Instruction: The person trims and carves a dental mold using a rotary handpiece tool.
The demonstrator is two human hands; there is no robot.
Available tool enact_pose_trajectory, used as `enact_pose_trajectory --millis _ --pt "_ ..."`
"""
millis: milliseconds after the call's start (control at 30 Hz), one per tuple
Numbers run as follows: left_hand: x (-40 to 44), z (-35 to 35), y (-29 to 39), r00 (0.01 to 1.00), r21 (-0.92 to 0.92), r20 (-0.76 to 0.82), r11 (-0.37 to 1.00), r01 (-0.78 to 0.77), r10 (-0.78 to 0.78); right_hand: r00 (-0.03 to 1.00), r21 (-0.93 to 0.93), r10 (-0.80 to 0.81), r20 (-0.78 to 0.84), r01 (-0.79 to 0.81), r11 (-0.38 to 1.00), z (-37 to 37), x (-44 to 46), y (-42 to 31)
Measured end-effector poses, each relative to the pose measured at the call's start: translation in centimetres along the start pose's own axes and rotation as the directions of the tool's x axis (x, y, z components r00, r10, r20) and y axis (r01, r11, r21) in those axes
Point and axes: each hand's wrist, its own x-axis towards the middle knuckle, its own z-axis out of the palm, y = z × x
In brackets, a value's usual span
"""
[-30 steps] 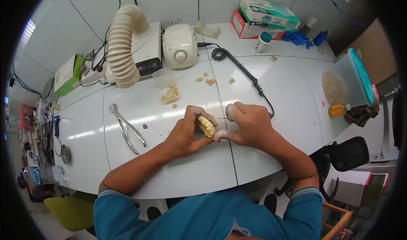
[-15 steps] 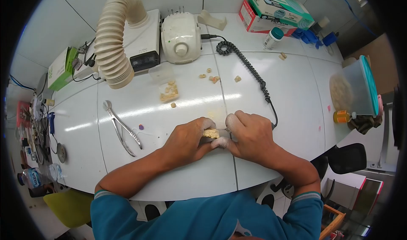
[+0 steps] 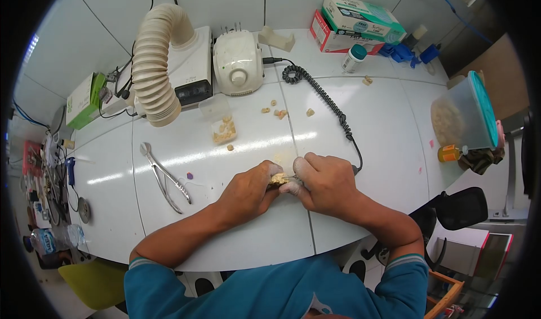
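Observation:
My left hand (image 3: 245, 190) grips a small yellowish, rough-surfaced dental cast piece (image 3: 278, 179) between thumb and fingers. Facing it, my right hand (image 3: 329, 182) is closed around a rotary handpiece, most of it hidden in the fist; its dark rear end (image 3: 357, 169) shows by the wrist side. The slim metal tip (image 3: 294, 178) meets or nearly meets the cast piece; contact cannot be made out. Pale dust coats the fingertips of both hands. From the handpiece a black coiled cord (image 3: 340, 116) runs up to a cream control box (image 3: 238, 62).
Metal pliers (image 3: 163, 175) lie to the left. Beyond the hands are a clear box of yellowish pieces (image 3: 224, 130) and several loose bits (image 3: 280, 114). A ribbed suction hose (image 3: 152, 71) hangs at back left. A teal-lidded tub (image 3: 465, 113) stands right.
The whole view has shifted slightly with the head. The cast piece looks turned a little in the left hand, showing a darker underside. Both hands keep their hold.

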Motion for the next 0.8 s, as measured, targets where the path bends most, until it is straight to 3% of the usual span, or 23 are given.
enact_pose_trajectory --millis 567,800 --pt "0.00 0.07 -0.22 0.999 -0.043 0.045 0.999 0.002 0.000 0.998 -0.006 0.000 0.059 0.000 1.000 -0.16 0.09 0.08" --pt "-0.36 0.14 -0.34 0.994 -0.047 0.084 0.996 0.071 -0.067 0.997 0.007 0.005 0.072 -0.006 1.000 -0.08 0.07 0.14"
